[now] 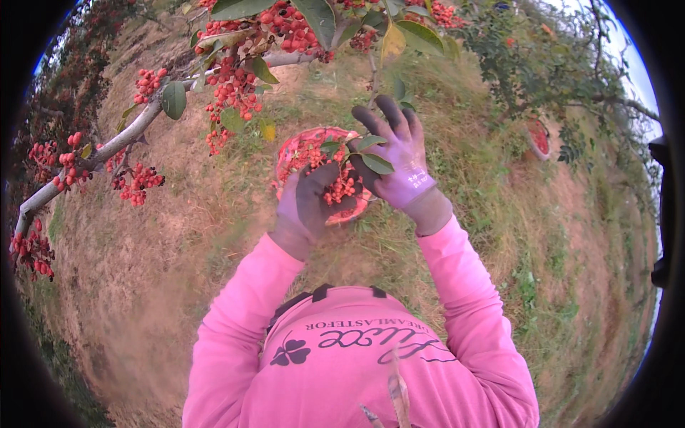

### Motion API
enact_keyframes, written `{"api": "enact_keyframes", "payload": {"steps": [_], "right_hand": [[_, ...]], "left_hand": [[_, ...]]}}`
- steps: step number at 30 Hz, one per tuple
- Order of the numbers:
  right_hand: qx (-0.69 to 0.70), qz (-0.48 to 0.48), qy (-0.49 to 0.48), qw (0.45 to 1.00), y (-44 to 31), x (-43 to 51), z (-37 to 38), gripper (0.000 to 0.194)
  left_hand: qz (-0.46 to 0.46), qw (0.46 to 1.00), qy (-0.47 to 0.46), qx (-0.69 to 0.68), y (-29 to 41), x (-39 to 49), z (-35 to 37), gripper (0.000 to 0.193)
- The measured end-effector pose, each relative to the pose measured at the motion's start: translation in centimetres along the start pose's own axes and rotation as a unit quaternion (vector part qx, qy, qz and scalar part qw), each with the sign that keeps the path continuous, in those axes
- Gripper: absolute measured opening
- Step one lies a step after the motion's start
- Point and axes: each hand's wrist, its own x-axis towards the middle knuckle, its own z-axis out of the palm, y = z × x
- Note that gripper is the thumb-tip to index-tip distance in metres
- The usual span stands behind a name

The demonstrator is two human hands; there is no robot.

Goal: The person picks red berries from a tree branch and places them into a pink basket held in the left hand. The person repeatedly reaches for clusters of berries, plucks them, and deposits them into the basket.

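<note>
My left hand, in a purple glove with dark palm and fingers, holds a cluster of red Sichuan pepper berries. My right hand, gloved alike, has its thumb and forefinger pinched at a leafy sprig beside that cluster. Its other fingers are raised and spread. The exact pinch point is partly hidden by leaves. Below both hands is a red-lined basket with red berries in it, partly covered by the hands.
A grey branch with several berry clusters arches from the left across the top. Green foliage hangs at the upper right. Another container of red berries stands on the right. Dry grass and soil cover the ground.
</note>
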Motion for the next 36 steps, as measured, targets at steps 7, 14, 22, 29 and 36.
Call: {"api": "enact_keyframes", "payload": {"steps": [7, 14, 22, 29, 36], "right_hand": [[-0.014, 0.003, -0.024, 1.000, -0.3, -0.1, 1.2, 0.021], [0.002, -0.017, -0.057, 0.998, 0.1, 0.1, 1.0, 0.028], [-0.037, -0.028, -0.006, 0.999, -0.2, 0.0, 1.5, 0.025], [-0.009, 0.010, 0.016, 1.000, -0.3, -0.3, 2.2, 0.021], [0.152, 0.023, 0.044, 0.987, 2.1, -0.5, 2.4, 0.022]], "left_hand": [[0.005, 0.981, 0.126, 0.145, 0.1, 0.8, -0.5, 0.033], [0.018, 0.955, 0.119, 0.270, -0.1, 1.9, -2.4, 0.034], [0.207, 0.882, 0.102, 0.411, -2.9, 4.2, -4.4, 0.026], [0.128, 0.980, 0.118, 0.095, -4.0, 5.4, -3.3, 0.040], [0.033, 0.996, 0.082, -0.011, -2.5, 2.1, -1.6, 0.020]]}}
